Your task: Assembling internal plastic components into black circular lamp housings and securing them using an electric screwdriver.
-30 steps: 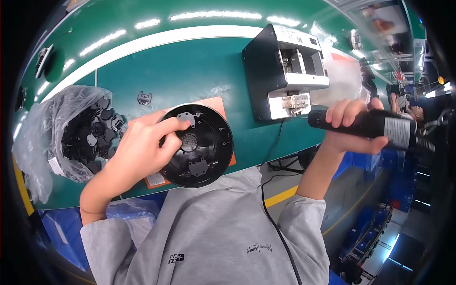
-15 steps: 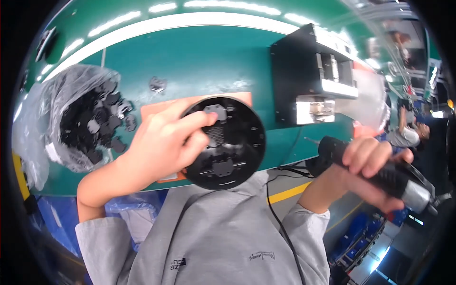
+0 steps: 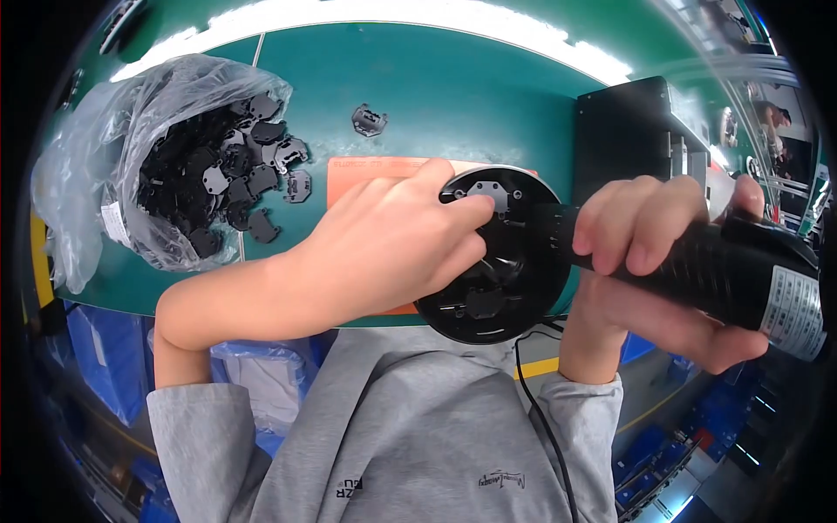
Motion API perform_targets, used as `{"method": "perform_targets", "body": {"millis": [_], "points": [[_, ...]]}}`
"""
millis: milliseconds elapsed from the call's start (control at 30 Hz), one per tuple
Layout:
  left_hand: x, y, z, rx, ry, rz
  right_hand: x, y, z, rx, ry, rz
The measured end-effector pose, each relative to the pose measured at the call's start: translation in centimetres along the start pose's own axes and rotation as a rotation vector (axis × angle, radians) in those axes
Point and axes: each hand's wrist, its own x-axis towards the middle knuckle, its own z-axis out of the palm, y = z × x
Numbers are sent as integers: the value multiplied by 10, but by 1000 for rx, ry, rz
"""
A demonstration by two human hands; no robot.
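My left hand (image 3: 392, 231) grips the left rim of a round, shallow black housing (image 3: 542, 296). Its bent fingers reach inside, one fingertip against a small grey plastic plate (image 3: 488, 190) in the upper part. Lower in the housing sits a dark bracket-like piece (image 3: 482, 303). Wrapped round a black electric screwdriver (image 3: 728, 270), my right hand (image 3: 641, 222) holds it almost level. Its nose lies over the housing's right side, pointing toward the grey plate; the tip is hard to make out.
A clear plastic bag (image 3: 131, 139) of dark plastic pieces lies open at the left, several spilled beside it. One loose piece (image 3: 370, 120) rests on the green table (image 3: 453, 96). An orange mat (image 3: 349, 179) lies under the housing. A black box-shaped machine (image 3: 615, 131) stands at right.
My right hand has brought the screwdriver leftward from beyond the table's edge to over the housing. My left hand still holds the housing and touches the grey plate. The view has shifted.
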Motion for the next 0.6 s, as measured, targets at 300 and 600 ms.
{"method": "perform_targets", "body": {"millis": [300, 600], "points": [[-2, 7, -5, -13, -61, -91, 4, 12, -14, -15, -145, -1], [4, 6, -1, -60, -22, -48, 6, 11, -20, 61, -131, 51]]}}
